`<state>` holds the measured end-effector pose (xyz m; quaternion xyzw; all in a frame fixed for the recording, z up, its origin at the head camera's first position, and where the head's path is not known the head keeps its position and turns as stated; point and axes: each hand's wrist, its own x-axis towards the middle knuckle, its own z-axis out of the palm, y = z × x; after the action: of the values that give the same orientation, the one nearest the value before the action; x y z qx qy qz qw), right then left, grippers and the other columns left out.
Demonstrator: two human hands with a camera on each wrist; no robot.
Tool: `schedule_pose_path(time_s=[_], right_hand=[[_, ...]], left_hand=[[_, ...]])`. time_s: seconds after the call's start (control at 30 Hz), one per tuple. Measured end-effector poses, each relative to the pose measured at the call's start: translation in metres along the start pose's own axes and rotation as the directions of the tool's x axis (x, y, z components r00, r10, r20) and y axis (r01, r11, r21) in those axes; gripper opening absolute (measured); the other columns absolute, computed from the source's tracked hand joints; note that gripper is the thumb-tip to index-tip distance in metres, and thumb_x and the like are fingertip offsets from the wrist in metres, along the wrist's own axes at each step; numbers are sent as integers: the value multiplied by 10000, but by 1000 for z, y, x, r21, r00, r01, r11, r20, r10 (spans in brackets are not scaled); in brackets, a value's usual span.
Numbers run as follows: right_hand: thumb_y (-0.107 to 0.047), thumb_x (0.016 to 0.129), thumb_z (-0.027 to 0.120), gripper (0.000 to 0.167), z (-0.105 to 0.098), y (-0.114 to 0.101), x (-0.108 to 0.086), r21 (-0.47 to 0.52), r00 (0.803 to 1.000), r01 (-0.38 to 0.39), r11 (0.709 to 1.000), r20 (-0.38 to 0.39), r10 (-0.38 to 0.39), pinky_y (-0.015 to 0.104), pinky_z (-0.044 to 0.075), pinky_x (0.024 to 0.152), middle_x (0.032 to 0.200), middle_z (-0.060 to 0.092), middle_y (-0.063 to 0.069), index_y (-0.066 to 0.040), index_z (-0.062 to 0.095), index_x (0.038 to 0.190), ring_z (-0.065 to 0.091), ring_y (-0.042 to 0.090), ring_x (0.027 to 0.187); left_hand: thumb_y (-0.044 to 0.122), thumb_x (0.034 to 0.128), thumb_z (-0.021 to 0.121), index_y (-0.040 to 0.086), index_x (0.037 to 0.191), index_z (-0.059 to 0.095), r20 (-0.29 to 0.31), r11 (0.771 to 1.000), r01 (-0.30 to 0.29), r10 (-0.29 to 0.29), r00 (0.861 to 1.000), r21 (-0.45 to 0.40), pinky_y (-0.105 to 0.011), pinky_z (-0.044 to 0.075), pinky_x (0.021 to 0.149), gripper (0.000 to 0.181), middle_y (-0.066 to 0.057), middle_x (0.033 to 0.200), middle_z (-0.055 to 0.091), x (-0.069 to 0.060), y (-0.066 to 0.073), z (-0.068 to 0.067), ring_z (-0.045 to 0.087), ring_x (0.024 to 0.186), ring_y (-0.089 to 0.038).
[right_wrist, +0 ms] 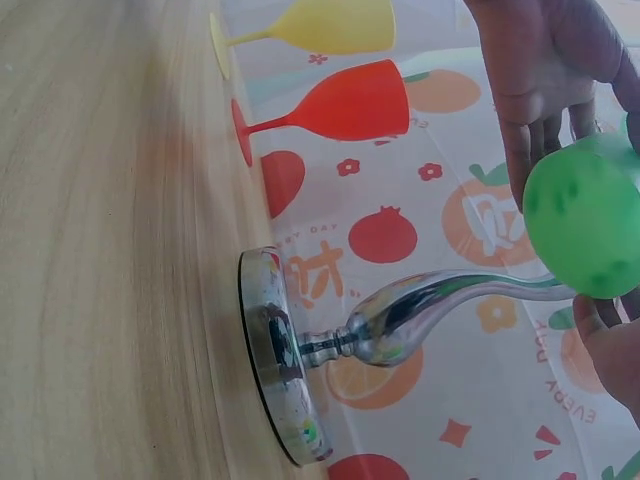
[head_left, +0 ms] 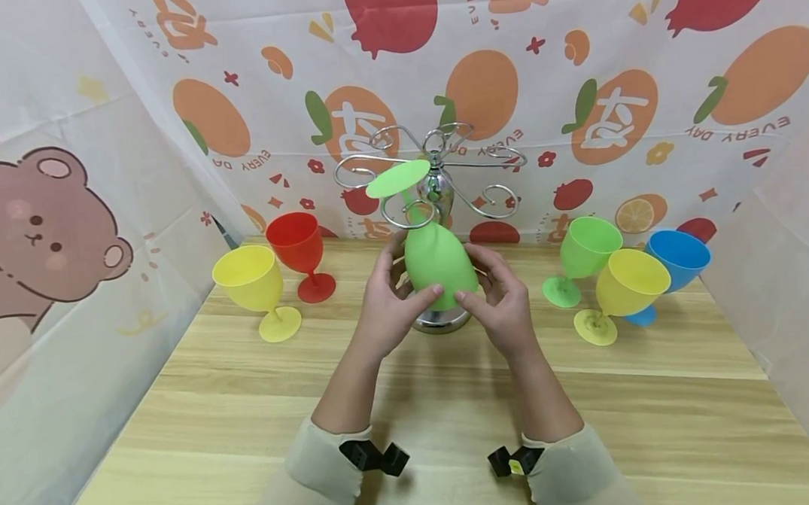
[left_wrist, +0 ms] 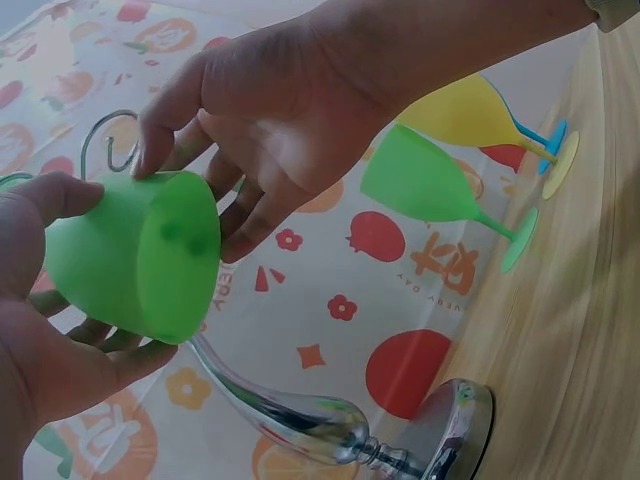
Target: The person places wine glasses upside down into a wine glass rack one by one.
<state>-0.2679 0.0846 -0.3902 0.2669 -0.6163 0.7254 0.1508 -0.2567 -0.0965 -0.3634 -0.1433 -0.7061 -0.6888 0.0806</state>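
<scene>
A green plastic goblet (head_left: 439, 270) is held upside down and tilted, its round foot (head_left: 398, 178) up among the curled hooks of a chrome stemware rack (head_left: 437, 187). My left hand (head_left: 392, 306) grips the bowl from the left, with the thumb near the rim. From the right side, my right hand (head_left: 505, 304) holds the same bowl, its thumb also by the rim. The bowl's open mouth (left_wrist: 180, 255) shows in the left wrist view. The stem passes beside one front hook; I cannot tell whether it sits inside it.
On the left stand a yellow goblet (head_left: 246, 278) and a red goblet (head_left: 295, 242). To the right are another green goblet (head_left: 589, 248), a second yellow goblet (head_left: 631, 284) and a blue goblet (head_left: 679, 259). The rack's round base (right_wrist: 280, 355) rests on the wooden table (head_left: 445, 401), before a printed cloth.
</scene>
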Motion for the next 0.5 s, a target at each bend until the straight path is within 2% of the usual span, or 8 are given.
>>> schedule_pose_path(time_s=[0.5], right_hand=[[138,797,672,592,-1,0,2,-23,1000,12,1000,18,-11,348,372,1141,1390,511,173,43,517,1361,482,270,1324]], left_hand=[[38,774,787,226,1485,289,-1,1000,7,-7,1000,-13,-446,489,1017,889,-54,1387,392,3,1,-2,503,1303,-277]])
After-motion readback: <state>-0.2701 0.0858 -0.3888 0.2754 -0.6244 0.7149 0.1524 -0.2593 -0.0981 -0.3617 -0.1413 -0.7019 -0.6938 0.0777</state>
